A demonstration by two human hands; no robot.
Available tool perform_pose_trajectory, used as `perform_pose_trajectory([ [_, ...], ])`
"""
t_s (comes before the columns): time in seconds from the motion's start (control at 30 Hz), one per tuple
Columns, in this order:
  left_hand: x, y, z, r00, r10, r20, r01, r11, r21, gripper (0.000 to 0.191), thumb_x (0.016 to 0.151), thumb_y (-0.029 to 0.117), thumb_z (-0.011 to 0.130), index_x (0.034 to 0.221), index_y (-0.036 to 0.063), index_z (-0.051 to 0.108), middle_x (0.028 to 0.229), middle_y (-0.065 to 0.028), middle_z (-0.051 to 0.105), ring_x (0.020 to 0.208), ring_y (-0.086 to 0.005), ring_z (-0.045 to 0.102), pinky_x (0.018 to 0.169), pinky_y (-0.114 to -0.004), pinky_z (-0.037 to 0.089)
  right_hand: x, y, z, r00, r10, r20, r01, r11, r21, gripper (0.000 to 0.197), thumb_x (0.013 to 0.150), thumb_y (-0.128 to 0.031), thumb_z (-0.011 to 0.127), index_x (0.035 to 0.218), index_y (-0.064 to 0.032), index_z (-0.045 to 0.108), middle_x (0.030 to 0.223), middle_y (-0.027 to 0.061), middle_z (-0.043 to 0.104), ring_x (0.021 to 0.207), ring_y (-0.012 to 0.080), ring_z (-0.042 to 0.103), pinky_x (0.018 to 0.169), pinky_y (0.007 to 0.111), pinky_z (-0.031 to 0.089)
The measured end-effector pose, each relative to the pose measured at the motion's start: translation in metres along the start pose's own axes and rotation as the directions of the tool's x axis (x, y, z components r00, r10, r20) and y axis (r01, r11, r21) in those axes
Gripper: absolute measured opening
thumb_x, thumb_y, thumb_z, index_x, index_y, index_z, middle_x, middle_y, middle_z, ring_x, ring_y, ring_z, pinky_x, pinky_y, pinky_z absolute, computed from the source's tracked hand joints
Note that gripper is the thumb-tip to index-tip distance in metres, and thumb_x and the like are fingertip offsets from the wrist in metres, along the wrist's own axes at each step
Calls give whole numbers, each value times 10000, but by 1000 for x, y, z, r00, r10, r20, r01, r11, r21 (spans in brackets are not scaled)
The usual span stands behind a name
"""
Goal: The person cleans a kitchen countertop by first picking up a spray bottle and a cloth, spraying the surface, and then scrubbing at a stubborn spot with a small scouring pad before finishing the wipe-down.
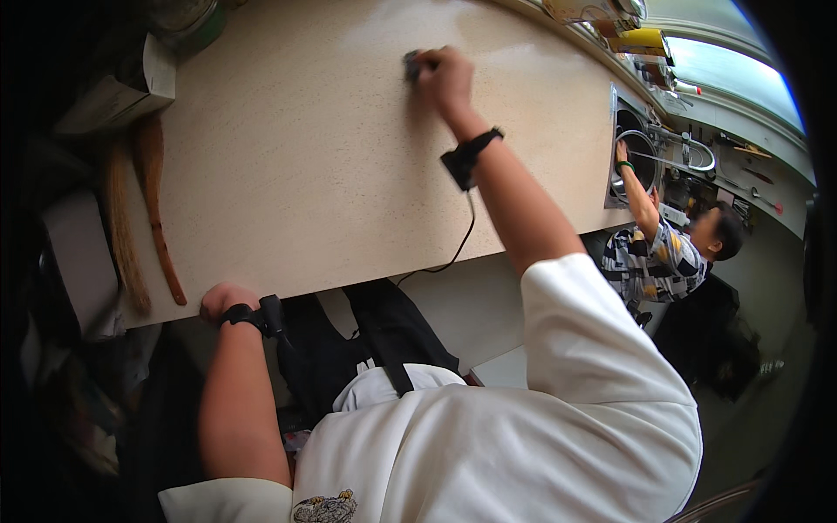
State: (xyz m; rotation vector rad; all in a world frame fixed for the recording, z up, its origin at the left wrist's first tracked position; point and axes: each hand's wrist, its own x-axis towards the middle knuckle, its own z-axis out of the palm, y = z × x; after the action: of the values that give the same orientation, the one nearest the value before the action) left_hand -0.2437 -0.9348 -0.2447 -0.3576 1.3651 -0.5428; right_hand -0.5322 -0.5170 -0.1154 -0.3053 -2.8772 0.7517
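My right hand (448, 78) is out over the far part of a beige speckled countertop (314, 163), its fingers closed around a small dark grey scrubber (412, 67). Blur hides the scrubber's exact make. Pale, wet-looking streaks (516, 55) mark the surface around that hand. At the counter's near edge rests my left hand (229, 299), curled, with its fingers mostly hidden from view. Both wrists wear black straps with a small device, and a thin black cable (467, 229) hangs from the right one.
A wooden-handled brush (153, 196) and a straw whisk (121, 222) lie left, near a white box (157, 72). Cans (637, 42) line the windowsill. At right, another person (660, 255) reaches into a steel sink (631, 121) with a tap (700, 157).
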Motion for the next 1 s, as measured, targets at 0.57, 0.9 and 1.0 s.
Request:
perform_pose_trajectory([
  [0.57,68,-32,50,931,362,49,-323,753,574,265,965,279,546,1131,126,686,1154,-3,701,923,-155,621,815,-297,512,-155,-111,83,816,-554,166,549,832,80,108,885,-127,695,821,-118,782,774,131,643,747,271,640,706,376,560],
  [0.9,27,-22,28,996,87,-12,-85,994,74,304,997,310,496,1167,148,690,1171,12,693,977,-108,608,858,-287,496,-112,-30,44,933,-359,39,361,927,-106,81,880,-113,737,842,-62,788,759,153,695,688,254,681,685,350,550],
  [1.0,27,-26,28,999,46,-4,-46,999,19,317,1006,319,481,1178,154,691,1176,16,690,993,-94,604,871,-285,491,-89,-13,27,949,-302,92,310,946,-97,95,872,-99,715,829,-71,795,779,158,703,697,261,679,689,359,551],
])
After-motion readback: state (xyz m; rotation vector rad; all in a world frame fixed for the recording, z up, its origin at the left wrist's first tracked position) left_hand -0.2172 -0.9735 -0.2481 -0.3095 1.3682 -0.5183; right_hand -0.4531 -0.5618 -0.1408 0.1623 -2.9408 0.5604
